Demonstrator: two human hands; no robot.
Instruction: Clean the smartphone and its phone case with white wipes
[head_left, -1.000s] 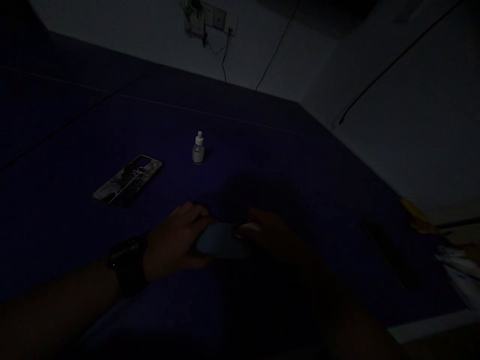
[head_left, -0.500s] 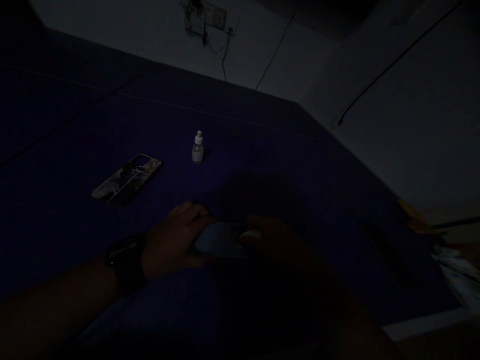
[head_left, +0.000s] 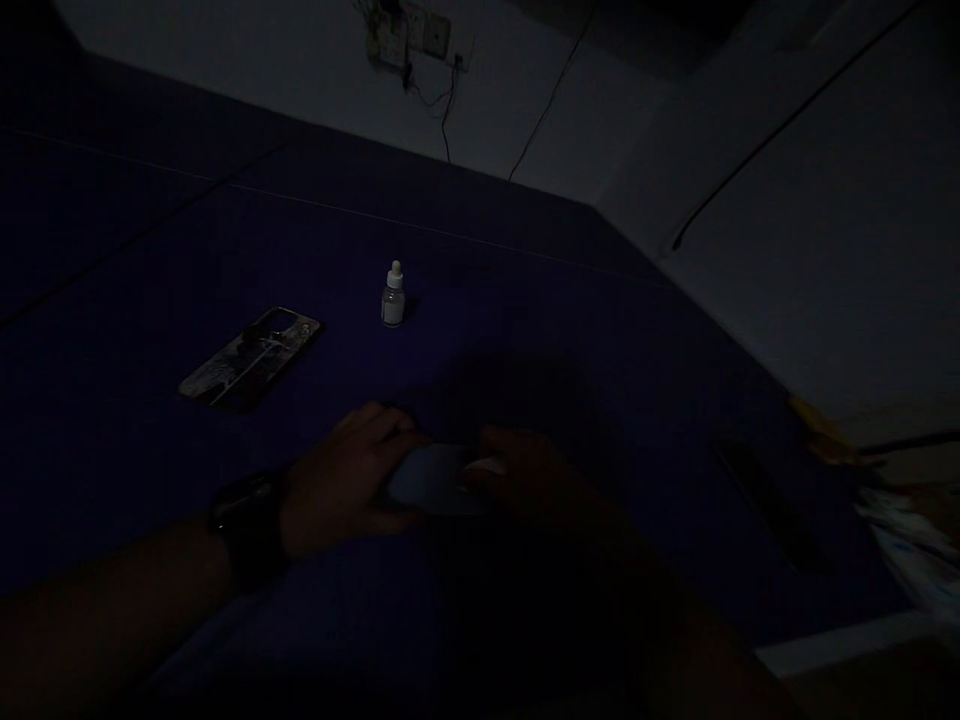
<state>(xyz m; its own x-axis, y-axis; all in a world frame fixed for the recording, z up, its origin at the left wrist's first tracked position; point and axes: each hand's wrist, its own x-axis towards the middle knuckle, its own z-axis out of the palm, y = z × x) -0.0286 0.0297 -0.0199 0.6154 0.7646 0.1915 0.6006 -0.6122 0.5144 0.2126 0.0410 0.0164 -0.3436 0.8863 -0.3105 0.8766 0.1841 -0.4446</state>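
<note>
In the dim head view, my left hand (head_left: 352,480), with a dark watch (head_left: 251,515) on its wrist, grips the left end of a flat phone (head_left: 431,480) whose pale blue-grey face is up. Thumb and fingers lie along its opposite long edges. My right hand (head_left: 529,475) is closed over the phone's right part, with a small white piece (head_left: 487,465), perhaps cloth, showing between the fingers. Shadow hides the phone's right end. Beyond my hands, a small dropper bottle (head_left: 392,300) stands upright, and a patterned phone case (head_left: 251,358) lies to the left.
Everything rests on a dark blue surface (head_left: 480,300). A long dark object (head_left: 769,505) lies at the right, near yellow (head_left: 821,430) and white (head_left: 911,540) items by the edge. Wall sockets (head_left: 416,35) with hanging cables are at the back.
My right hand has slid slightly left along the phone with the white piece. My left hand keeps its hold. The view has shifted a little and looks darker.
</note>
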